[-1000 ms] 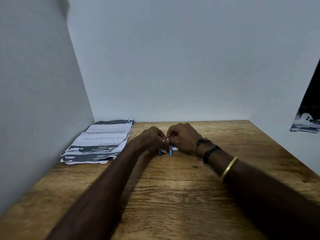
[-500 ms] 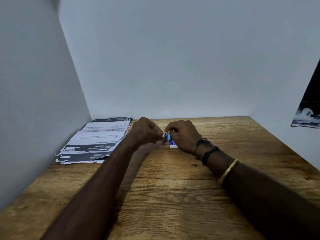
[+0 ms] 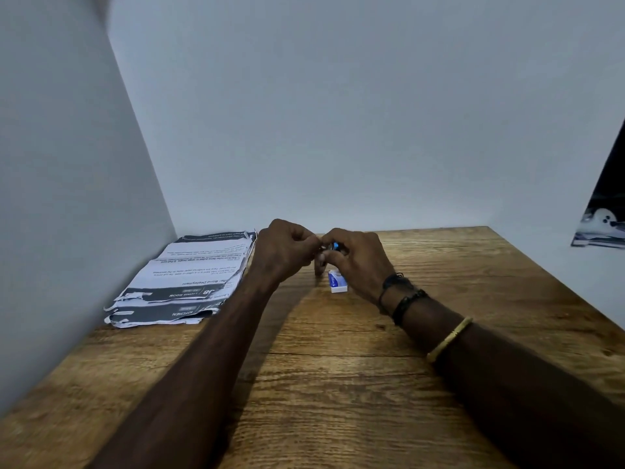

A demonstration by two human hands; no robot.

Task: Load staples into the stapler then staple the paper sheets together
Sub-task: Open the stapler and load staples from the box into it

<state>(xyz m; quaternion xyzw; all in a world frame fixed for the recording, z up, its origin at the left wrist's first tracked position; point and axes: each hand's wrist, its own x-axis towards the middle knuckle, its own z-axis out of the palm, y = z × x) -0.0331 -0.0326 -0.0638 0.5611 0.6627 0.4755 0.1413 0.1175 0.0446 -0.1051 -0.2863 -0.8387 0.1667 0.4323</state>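
Pinching one small blue stapler [image 3: 334, 246] between curled fingers, the left hand [image 3: 284, 253] and right hand [image 3: 360, 262] hold it just above the table [image 3: 338, 384]. One staple box [image 3: 338, 282] lies beneath; one paper stack [image 3: 189, 275] at left reads "KITCHEN" and "LIVING ROOM".

The left grip [image 3: 287, 252] and right grip [image 3: 358, 262] pinch a small blue stapler [image 3: 334, 246] between them above the table [image 3: 338, 384]; a staple box [image 3: 338, 282] lies beneath, paper sheets [image 3: 192, 275] well left.
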